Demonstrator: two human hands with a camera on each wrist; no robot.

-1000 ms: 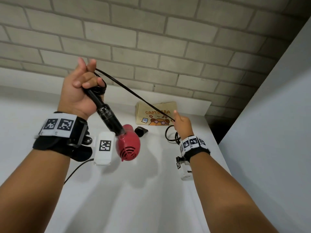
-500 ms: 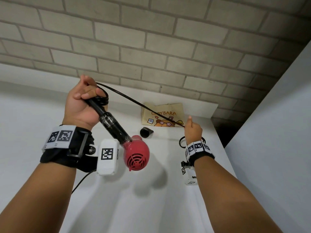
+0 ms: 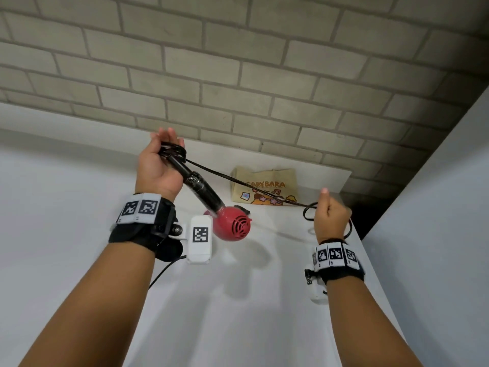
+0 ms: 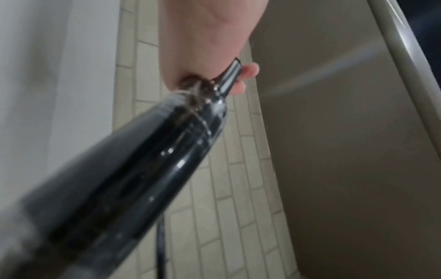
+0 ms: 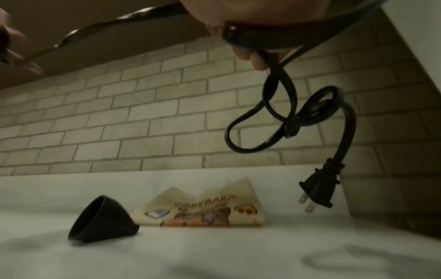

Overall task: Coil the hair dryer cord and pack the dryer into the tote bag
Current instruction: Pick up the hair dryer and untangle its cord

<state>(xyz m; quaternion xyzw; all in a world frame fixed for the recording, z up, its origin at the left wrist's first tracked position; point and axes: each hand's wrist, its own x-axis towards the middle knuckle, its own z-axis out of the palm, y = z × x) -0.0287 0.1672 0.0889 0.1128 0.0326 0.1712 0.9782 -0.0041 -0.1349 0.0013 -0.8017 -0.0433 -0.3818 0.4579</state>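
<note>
Black cord (image 3: 246, 185) runs taut from the left hand (image 3: 158, 165) down and to the right to the right hand (image 3: 330, 218), and that slanting line is what the next wrap turns on. The left hand is raised over the desk (image 3: 79, 207) with its fingers curled round the end of the dryer (image 3: 232, 225) handle, where several turns of cord already sit bunched; from there the handle's long axis slopes down and rightward, so the red head hangs lowest, clear of the desk. The right hand is lower and further right, fingers closed on the cord, with the slack looping below it and the plug (image 5: 316, 190) dangling free in the air, touching nothing. Judging by this, the coiling is part done: the stretch between the hands and the hanging tail are left to wind. The right hand is the one placed to carry the cord up and round the handle end, moving toward the left hand. The tote (image 3: 264, 188) lies flat at the back of the desk against the brick wall, between the two hands and beyond them, nearer the right. A black nozzle (image 5: 102, 220) lies on the desk just beside the tote.
</note>
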